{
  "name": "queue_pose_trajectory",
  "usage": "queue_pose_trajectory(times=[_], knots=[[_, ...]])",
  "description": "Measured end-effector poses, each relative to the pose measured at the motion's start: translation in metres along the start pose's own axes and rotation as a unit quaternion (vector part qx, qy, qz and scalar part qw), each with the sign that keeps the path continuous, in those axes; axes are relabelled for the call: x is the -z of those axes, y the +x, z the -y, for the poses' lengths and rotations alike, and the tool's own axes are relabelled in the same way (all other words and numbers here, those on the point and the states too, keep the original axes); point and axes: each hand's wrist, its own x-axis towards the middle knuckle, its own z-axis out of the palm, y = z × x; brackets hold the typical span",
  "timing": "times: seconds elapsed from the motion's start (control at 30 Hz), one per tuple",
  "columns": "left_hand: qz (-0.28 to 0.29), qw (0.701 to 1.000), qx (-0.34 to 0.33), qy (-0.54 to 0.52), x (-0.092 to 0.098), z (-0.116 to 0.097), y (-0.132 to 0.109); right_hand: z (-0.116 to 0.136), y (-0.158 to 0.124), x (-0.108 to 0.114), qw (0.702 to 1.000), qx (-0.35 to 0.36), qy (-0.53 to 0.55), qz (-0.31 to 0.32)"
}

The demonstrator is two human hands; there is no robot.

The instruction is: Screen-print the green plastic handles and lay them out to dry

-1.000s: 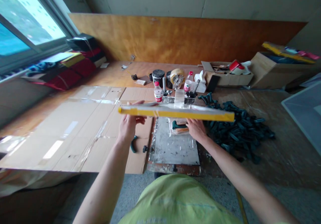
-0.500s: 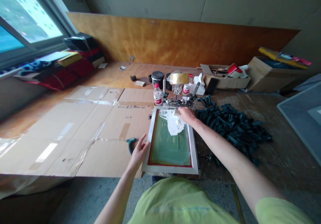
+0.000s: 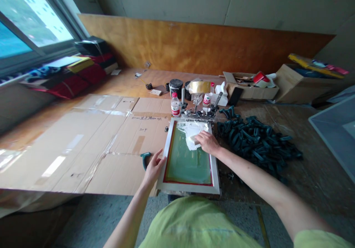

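Observation:
A screen-printing frame [image 3: 215, 174] with a pale metal border and a green mesh lies in front of me, white ink [image 3: 191, 129] spread on its upper part. My right hand [image 3: 208, 143] is closed on a small pale squeegee [image 3: 196, 140], pressed to the mesh at the ink's lower right edge. My fingers hide part of the squeegee. At the frame's left edge, my left hand [image 3: 154, 167] touches the border with thumb and forefinger apart. Just left of that hand, a dark green curved plastic piece [image 3: 144, 160] lies on the cardboard.
A hinge clamp [image 3: 198, 117] sits at the frame's far end, beside a red-capped bottle [image 3: 175, 106] and a tape roll [image 3: 199, 86]. Many dark green pieces [image 3: 257, 140] are heaped on the right. Flattened cardboard [image 3: 94, 144] covers the left. Boxes [image 3: 256, 91] stand behind.
My right hand has drawn the squeegee toward me, from the far end of the mesh down to the lower part of the white ink. My left hand has stayed at the frame's left edge.

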Motion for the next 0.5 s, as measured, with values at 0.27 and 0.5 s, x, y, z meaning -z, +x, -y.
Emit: queue_pose_trajectory(times=[0.27,0.5], knots=[[0.013,0.999,0.016,-0.047,0.001,-0.026,-0.009,-0.012,0.021,0.022,0.995,-0.047,0.080,-0.025],[0.014,0.997,-0.011,-0.079,0.008,-0.105,-0.018,-0.068,0.057,0.053,0.957,-0.252,0.057,-0.134]])
